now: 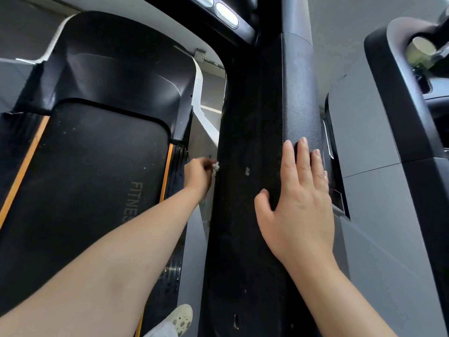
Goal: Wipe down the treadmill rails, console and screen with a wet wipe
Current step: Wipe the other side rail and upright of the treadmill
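Far left: treadmill belt (92, 190), dark, orange-edged, running away from the viewer. Next across, left hand (198, 173), arm stretched forward and down, fingers curled round a small crumpled wet wipe (215, 167), pressed against the inner edge of the black rail (245, 215). Rail itself: long axis running near-to-far up the middle of the view, broad padded face scuffed and speckled, rising toward the console (226, 13) at the top. Further right, right hand (298, 198), fingers straight and spread, palm flat on the rail's outer shoulder, holding nothing, seemingly bracing. Rightmost, a grey neighbouring machine (379, 190). Wipe-bearing left hand already touching the rail, at its left flank. Judged next: strokes along the rail's length, the top face and far end toward the console probably still undone.
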`<state>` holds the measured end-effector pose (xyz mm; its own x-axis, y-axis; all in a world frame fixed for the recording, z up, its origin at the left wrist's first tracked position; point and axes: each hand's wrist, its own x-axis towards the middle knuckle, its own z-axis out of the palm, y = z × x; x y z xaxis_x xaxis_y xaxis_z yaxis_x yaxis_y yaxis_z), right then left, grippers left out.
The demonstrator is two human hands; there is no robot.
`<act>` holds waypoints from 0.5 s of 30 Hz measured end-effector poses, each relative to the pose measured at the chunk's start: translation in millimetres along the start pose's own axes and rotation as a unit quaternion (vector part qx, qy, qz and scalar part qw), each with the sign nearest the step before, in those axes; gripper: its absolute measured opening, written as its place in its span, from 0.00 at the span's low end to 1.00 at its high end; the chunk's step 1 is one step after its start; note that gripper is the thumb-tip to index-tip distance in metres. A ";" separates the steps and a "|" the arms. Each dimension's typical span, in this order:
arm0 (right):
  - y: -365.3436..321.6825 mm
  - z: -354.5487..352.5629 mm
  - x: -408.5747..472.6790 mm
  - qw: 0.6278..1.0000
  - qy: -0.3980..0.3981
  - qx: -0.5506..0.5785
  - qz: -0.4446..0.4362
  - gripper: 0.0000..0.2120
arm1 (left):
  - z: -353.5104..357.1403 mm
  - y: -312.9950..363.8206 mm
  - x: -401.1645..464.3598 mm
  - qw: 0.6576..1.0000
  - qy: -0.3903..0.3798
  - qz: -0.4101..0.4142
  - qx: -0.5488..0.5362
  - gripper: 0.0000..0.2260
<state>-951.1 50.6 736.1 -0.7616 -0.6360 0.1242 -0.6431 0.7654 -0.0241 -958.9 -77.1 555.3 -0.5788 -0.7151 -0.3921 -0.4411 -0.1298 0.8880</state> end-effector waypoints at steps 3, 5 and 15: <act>-1.8 -1.7 1.4 1.000 -0.012 -0.021 0.003 0.36 | 0.3 -17.2 -12.2 0.998 -0.042 -0.025 0.027 0.09; -3.2 -5.0 1.4 0.999 -0.041 -0.025 0.001 0.36 | -0.2 -35.3 -41.3 0.996 -0.061 -0.044 0.044 0.07; -1.9 -18.8 6.4 0.994 -0.105 -0.011 -0.009 0.32 | 6.0 -15.5 -60.2 0.997 0.056 -0.026 -0.047 0.11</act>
<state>-953.2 46.9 755.6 -0.7520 -0.6536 -0.0852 -0.6560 0.7548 -0.0008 -921.3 -27.8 563.7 -0.4743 -0.7768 -0.4143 -0.4004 -0.2288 0.8873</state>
